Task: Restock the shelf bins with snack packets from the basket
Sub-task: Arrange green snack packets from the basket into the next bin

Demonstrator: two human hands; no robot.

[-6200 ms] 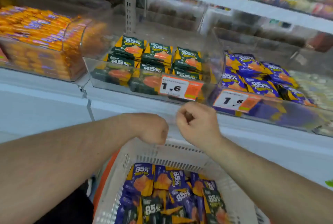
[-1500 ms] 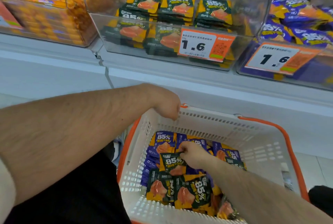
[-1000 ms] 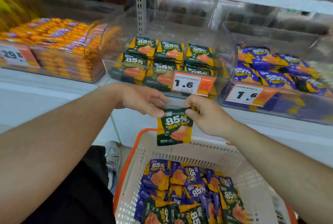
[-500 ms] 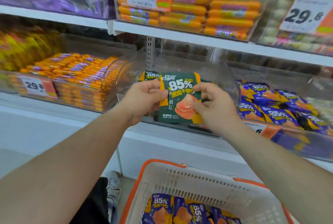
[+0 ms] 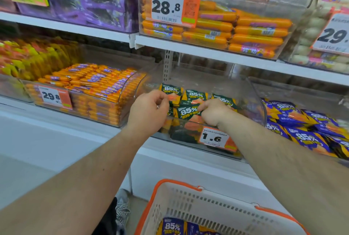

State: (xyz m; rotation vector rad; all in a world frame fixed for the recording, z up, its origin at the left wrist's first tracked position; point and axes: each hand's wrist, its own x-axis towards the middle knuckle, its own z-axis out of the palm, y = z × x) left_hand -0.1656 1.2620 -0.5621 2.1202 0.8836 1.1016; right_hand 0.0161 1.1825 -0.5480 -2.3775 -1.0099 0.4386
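Note:
My right hand (image 5: pixel 215 113) grips the right edge of a dark green 85% snack packet (image 5: pixel 188 111) and holds it inside the clear shelf bin (image 5: pixel 257 102) with the 1.6 price tag (image 5: pixel 215 138). More green packets (image 5: pixel 195 95) lie in rows behind it. My left hand (image 5: pixel 148 111) hovers at the bin's left front with its fingers curled close to the packet's left edge; whether it touches the packet is hidden. Below, the white basket (image 5: pixel 207 201) with orange rim holds purple 85% packets (image 5: pixel 171 226).
A bin of purple 85% packets (image 5: pixel 302 121) stands to the right. A bin of orange sausage sticks (image 5: pixel 90 83) tagged 29.8 stands to the left. The upper shelf (image 5: pixel 207 51) carries bins of orange sausages and other goods just above the open bin.
Both hands have lowered the green packet from in front of the bin down into it, onto the stacked green packets. The view has tilted slightly up.

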